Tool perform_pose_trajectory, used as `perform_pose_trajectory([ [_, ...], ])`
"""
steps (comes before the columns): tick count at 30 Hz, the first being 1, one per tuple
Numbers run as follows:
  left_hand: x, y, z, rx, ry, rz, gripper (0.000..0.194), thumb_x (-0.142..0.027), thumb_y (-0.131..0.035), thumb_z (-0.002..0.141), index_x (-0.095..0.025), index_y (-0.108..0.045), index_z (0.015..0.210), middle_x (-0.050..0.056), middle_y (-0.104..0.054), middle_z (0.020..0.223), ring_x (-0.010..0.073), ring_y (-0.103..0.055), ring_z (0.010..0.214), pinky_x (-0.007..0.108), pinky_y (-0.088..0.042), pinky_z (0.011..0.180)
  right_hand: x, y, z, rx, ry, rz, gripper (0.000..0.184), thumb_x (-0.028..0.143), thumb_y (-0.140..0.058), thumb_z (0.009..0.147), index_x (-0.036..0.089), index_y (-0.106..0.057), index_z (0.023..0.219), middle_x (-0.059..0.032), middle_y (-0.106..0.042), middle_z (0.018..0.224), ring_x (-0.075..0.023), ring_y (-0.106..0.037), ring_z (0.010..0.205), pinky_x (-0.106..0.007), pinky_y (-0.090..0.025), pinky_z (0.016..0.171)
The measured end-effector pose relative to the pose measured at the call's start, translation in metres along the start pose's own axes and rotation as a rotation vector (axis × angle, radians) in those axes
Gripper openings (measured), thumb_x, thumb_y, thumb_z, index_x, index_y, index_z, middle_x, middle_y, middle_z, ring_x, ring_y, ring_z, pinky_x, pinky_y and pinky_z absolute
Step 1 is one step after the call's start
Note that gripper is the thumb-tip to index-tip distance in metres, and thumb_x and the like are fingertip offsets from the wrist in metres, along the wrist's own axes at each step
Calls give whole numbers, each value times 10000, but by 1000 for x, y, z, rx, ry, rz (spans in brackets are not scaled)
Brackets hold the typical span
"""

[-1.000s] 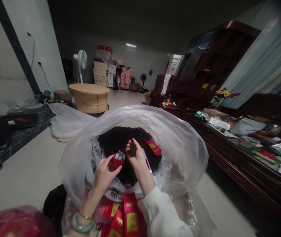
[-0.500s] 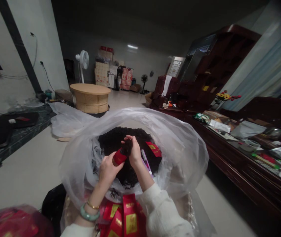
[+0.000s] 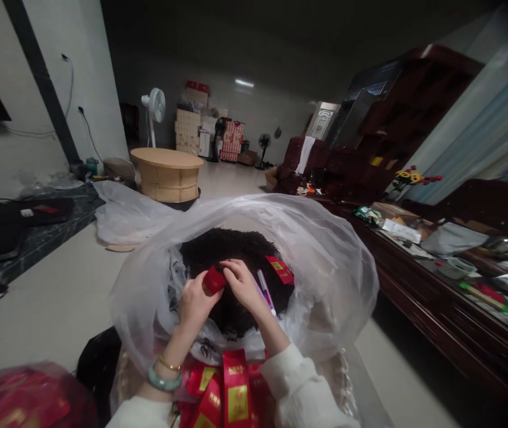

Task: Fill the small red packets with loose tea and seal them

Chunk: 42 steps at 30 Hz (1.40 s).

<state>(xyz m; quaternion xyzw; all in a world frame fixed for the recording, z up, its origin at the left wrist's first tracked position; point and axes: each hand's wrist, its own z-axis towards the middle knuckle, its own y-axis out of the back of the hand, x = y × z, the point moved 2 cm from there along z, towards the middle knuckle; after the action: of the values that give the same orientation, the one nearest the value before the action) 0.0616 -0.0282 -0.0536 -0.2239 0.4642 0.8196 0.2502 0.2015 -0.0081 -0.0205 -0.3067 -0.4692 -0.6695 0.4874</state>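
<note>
Packet (image 3: 214, 280) sat at clock centre, fullness hidden | my left hand (image 3: 195, 302) clasped it, my right hand (image 3: 241, 285) half-curled at its mouth, hold unclear | dark shreds (image 3: 231, 239) lay plentifully loose at 12, red sachets (image 3: 236, 386) at 6

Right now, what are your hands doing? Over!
Left hand holds red packet. Right hand at its top. Bag around dark shreds, not blocking hands.

A basket (image 3: 347, 380) carries a translucent bag (image 3: 334, 255), open around the fingers (image 3: 231, 272). Dark leaves (image 3: 231, 239) lie in it, beneath and beyond the fingers; on them, to the fingers' right, rest a red packet (image 3: 281, 270) and a purple-and-white stick (image 3: 266, 291). Nearer than the fingers lie more packets (image 3: 236, 380).
</note>
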Motion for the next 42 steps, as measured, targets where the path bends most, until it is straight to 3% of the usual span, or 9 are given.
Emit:
perform_pose_trajectory([
  [5,-3,0,-2,20,-10,7,451,-334,-707,696,-172,-618,1107,90,-708,895,273,-646,879,330,-508,702,11,10,1,121,47,-171,274,200,-584,811,229,-678,1067,-60,-590,1002,-174,-590,931,-327,-482,856],
  [10,2,-4,-6,4,-50,1,417,-326,-700,698,-187,-618,1083,79,-698,913,261,-637,888,334,-507,744,16,12,7,46,70,-213,382,178,-552,828,237,-572,1204,-54,-621,1033,-178,-594,966,-346,-466,902],
  [17,5,-5,-7,-10,-3,-35,426,-349,-708,708,-178,-625,1089,87,-681,890,257,-647,844,335,-510,718,33,6,-2,87,186,-334,250,227,-463,912,200,-638,1088,-76,-672,1012,-197,-580,966,-368,-453,908],
  [23,3,-4,-8,-24,30,-3,487,-321,-716,703,-170,-588,1148,110,-660,928,272,-648,828,352,-509,699,43,8,-8,228,175,-386,468,244,-500,893,177,-445,1352,-119,-592,1158,-214,-516,1076,-401,-443,948],
  [28,4,-3,-9,-28,53,6,527,-297,-716,690,-183,-553,1177,106,-654,951,276,-645,854,356,-509,704,39,10,-9,129,258,-461,228,236,-588,847,176,-646,1058,-100,-626,999,-238,-486,1036,-407,-445,924],
  [32,6,-7,-11,-35,14,-7,478,-307,-699,700,-179,-562,1139,104,-655,939,273,-643,854,355,-509,706,40,5,-10,223,293,-584,109,253,-628,832,181,-683,891,-87,-634,916,-245,-472,1007,-411,-441,904],
  [35,7,-8,-11,-52,-16,-28,448,-333,-682,711,-173,-565,1113,100,-660,916,280,-641,861,357,-509,703,42,3,-9,322,329,-592,116,226,-611,841,190,-668,934,-72,-633,895,-232,-493,986,-403,-444,889],
  [39,7,-6,-9,-87,-10,-25,420,-344,-689,696,-174,-569,1061,99,-666,904,286,-638,871,366,-509,710,37,11,-7,196,267,-406,329,192,-622,809,215,-605,1137,-73,-608,1058,-186,-562,927,-344,-480,831],
  [42,5,-5,-9,-99,-17,-19,417,-349,-693,690,-179,-565,1048,99,-668,923,283,-634,880,370,-507,721,29,16,-6,158,138,-307,269,184,-633,778,215,-655,1044,-35,-635,942,-137,-587,728,-279,-496,695],
])
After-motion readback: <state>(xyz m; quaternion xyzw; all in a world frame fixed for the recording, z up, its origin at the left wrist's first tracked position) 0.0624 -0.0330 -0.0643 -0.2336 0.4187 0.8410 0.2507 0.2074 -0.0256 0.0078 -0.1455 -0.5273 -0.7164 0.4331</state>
